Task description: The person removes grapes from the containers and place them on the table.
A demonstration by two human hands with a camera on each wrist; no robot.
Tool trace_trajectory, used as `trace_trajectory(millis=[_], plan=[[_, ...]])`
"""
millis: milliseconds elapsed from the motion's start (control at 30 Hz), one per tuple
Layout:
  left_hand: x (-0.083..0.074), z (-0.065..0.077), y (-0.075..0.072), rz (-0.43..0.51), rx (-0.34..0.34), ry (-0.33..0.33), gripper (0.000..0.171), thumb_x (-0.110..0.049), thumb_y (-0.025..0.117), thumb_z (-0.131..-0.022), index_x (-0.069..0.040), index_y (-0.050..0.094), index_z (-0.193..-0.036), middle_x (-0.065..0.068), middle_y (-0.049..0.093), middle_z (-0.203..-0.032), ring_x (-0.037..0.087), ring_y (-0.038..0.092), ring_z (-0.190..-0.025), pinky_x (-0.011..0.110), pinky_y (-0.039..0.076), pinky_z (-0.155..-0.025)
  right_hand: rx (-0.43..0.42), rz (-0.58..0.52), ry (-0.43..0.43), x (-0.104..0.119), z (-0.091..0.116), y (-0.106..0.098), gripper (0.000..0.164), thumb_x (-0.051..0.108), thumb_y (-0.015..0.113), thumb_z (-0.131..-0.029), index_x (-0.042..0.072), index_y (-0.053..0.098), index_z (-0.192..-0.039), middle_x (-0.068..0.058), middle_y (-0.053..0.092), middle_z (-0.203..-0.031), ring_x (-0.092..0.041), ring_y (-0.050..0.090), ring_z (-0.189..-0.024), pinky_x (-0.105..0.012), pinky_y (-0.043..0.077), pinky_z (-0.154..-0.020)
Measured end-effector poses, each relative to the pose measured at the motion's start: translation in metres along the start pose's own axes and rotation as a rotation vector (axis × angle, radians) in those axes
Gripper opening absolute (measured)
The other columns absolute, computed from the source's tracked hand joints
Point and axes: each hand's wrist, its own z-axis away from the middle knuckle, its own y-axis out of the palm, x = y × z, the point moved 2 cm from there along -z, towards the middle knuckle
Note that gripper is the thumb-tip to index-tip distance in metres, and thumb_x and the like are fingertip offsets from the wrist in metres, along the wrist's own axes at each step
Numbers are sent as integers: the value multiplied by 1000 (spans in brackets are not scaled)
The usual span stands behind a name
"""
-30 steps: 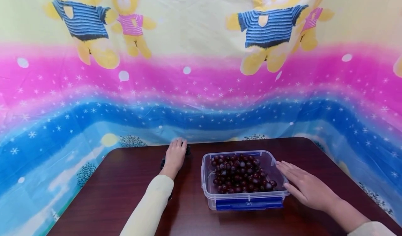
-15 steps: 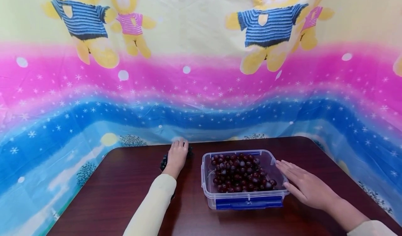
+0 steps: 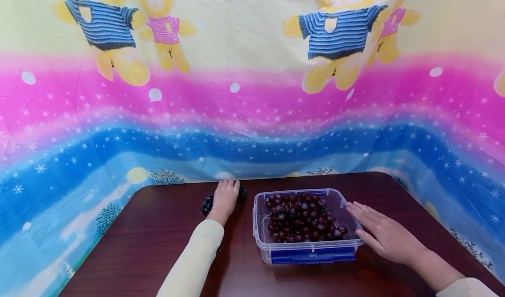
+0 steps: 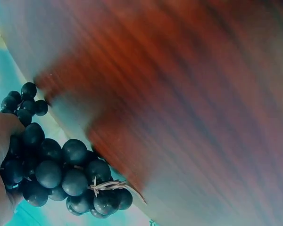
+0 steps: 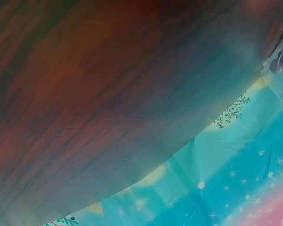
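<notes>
A bunch of dark grapes [image 4: 75, 181] with a pale dry stem is gripped by my left hand [image 3: 225, 198] near the table's far edge. In the head view that hand covers the middle of the bunch, and grapes [image 3: 207, 205] show on both sides of it. A clear plastic container [image 3: 308, 247] with a blue front clip stands to the right, holding many reddish-purple grapes [image 3: 297, 218]. My right hand [image 3: 388, 235] lies against the container's right side with straight fingers. Only a sliver of the container and its grapes enters the right wrist view.
The dark red-brown wooden table [image 3: 138, 240] has rounded far corners. Close behind and beside it hangs a printed cloth [image 3: 252, 108] with bears, snowflakes and bands of pink and blue.
My left hand has shifted slightly to the right with the bunch of grapes, and more grapes show on both sides of it. The right hand and container have stayed put.
</notes>
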Motion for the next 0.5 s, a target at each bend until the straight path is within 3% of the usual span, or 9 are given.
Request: trace_trajectory(millis=[133, 267, 500], plan=[[-1, 1, 0, 9, 57, -8, 36, -13, 67, -92, -7, 61, -127, 13, 61, -119, 30, 57, -111, 45, 44, -98, -1, 0, 1, 0, 0, 0, 59, 18, 66, -92, 5, 44, -145, -8, 40, -150, 0, 12, -142, -13, 5, -111], [-2, 1, 1, 20, 114, -23, 45, -24, 69, -90, -8, 59, -131, 12, 62, -118, 29, 57, -109, 47, 45, -95, -2, 0, 1, 1, 0, -1, 59, 18, 66, -92, 5, 44, -145, -9, 41, -150, 2, 10, -142, -13, 5, -111], [1, 1, 3, 55, 174, -53, 52, -26, 68, -90, -9, 54, -137, 12, 59, -123, 30, 55, -112, 47, 46, -93, -2, -6, -1, 1, -1, -1, 60, 18, 66, -91, 5, 44, -145, -12, 43, -147, 3, 8, -142, -13, 4, -111]])
